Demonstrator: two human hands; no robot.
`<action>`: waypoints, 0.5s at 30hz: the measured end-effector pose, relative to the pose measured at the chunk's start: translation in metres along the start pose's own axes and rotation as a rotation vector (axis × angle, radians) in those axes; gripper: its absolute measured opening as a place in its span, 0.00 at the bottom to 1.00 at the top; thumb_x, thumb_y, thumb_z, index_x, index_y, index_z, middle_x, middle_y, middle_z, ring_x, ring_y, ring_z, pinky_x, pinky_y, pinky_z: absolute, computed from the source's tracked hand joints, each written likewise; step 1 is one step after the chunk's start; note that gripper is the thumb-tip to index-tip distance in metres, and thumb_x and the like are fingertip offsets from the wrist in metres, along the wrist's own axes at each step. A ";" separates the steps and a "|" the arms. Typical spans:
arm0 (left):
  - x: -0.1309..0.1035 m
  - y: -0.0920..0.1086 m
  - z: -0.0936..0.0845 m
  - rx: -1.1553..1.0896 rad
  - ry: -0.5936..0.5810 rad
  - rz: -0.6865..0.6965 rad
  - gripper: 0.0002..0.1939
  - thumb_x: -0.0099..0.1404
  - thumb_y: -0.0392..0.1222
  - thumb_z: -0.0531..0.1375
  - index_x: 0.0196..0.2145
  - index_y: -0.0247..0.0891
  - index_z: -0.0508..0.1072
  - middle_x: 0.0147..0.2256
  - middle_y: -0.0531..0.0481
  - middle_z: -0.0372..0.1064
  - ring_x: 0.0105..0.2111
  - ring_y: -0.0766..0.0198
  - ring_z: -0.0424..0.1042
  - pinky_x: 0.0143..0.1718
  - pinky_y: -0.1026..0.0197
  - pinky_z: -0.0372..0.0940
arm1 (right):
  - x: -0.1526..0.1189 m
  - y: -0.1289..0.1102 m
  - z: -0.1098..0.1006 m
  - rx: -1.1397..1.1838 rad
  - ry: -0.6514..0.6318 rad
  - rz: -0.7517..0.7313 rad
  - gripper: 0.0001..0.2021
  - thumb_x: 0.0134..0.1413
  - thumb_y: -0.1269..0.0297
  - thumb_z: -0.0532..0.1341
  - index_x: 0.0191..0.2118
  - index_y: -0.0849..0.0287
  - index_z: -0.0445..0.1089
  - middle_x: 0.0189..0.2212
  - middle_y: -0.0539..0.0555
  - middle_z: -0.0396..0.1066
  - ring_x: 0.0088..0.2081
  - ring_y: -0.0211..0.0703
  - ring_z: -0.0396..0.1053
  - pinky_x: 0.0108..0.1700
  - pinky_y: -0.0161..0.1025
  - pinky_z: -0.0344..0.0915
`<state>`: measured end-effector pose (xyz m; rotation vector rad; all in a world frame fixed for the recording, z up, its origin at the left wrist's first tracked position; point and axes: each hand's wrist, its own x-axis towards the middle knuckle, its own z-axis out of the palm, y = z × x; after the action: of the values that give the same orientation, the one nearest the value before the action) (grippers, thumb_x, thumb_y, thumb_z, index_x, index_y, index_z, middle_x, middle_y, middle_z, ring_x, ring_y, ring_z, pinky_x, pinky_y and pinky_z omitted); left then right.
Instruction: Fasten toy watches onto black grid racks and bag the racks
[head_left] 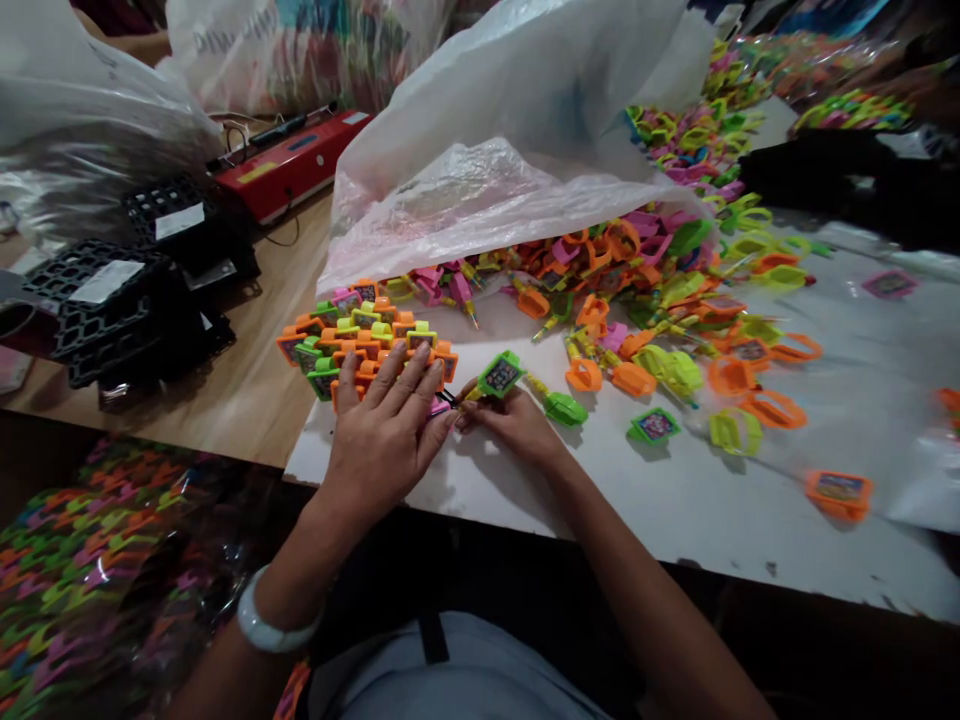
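My left hand (388, 428) lies flat, fingers stretched out, over the near right side of a tightly packed stack of picture-topped pencils (358, 338) in orange, green, yellow and pink. Part of the stack is hidden beneath it. Close beside, my right hand (510, 418) is closed on a green picture-topped pencil (501, 373) with a yellow shaft, its square picture facing up. A pink piece (440, 405) shows at the left thumb, next to something dark that I cannot make out. Another green-topped pencil (564, 408) lies just right of my right hand.
Loose pencils (600, 250) spill from a large clear plastic bag (480, 200) across the white board (517, 495). At the left stand black plastic trays (105, 300) and a red sealer-like machine (300, 160). Bagged colourful pieces (97, 560) sit below the table's left edge.
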<state>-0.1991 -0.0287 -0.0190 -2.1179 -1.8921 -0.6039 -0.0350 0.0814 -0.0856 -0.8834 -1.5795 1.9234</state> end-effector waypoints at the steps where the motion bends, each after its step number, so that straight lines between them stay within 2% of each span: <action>1: 0.001 0.001 0.000 -0.001 0.007 -0.013 0.22 0.73 0.49 0.54 0.61 0.42 0.66 0.64 0.43 0.61 0.66 0.51 0.59 0.68 0.35 0.42 | 0.001 0.004 0.006 0.012 -0.026 -0.023 0.18 0.48 0.50 0.69 0.36 0.58 0.70 0.26 0.50 0.75 0.29 0.42 0.74 0.37 0.40 0.73; 4: 0.001 0.003 0.002 0.003 0.032 -0.032 0.20 0.73 0.45 0.54 0.60 0.41 0.67 0.64 0.43 0.61 0.65 0.53 0.60 0.68 0.36 0.44 | 0.006 0.016 0.015 -0.059 -0.018 -0.048 0.16 0.49 0.49 0.67 0.35 0.58 0.70 0.24 0.49 0.73 0.27 0.41 0.71 0.33 0.39 0.70; 7: 0.000 0.004 0.005 0.003 0.059 -0.028 0.20 0.73 0.41 0.54 0.61 0.39 0.67 0.63 0.41 0.62 0.65 0.53 0.60 0.68 0.37 0.45 | 0.007 0.022 0.017 -0.270 0.029 -0.140 0.11 0.55 0.55 0.62 0.35 0.58 0.70 0.23 0.49 0.71 0.26 0.40 0.69 0.32 0.38 0.67; 11: -0.004 0.003 0.007 -0.004 0.092 -0.025 0.21 0.72 0.39 0.54 0.61 0.36 0.66 0.63 0.39 0.63 0.65 0.52 0.61 0.68 0.38 0.47 | 0.007 0.024 0.021 -0.502 0.061 -0.375 0.07 0.57 0.65 0.59 0.40 0.58 0.71 0.36 0.53 0.75 0.36 0.43 0.71 0.40 0.40 0.68; 13: -0.003 0.003 0.005 -0.010 0.078 -0.020 0.22 0.72 0.39 0.53 0.61 0.36 0.66 0.62 0.40 0.64 0.65 0.51 0.61 0.68 0.38 0.47 | 0.009 0.025 0.025 -0.550 0.050 -0.423 0.10 0.56 0.68 0.58 0.44 0.58 0.70 0.41 0.55 0.75 0.40 0.45 0.71 0.44 0.41 0.67; 15: 0.003 0.003 0.001 -0.012 0.055 -0.037 0.22 0.73 0.41 0.52 0.62 0.37 0.65 0.63 0.40 0.63 0.65 0.51 0.60 0.68 0.38 0.45 | 0.011 0.027 0.029 -0.583 0.031 -0.427 0.10 0.57 0.69 0.57 0.45 0.58 0.69 0.42 0.56 0.74 0.41 0.45 0.70 0.44 0.42 0.67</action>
<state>-0.1961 -0.0259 -0.0186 -2.0560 -1.9075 -0.6758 -0.0634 0.0648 -0.1100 -0.7013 -2.1467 1.1658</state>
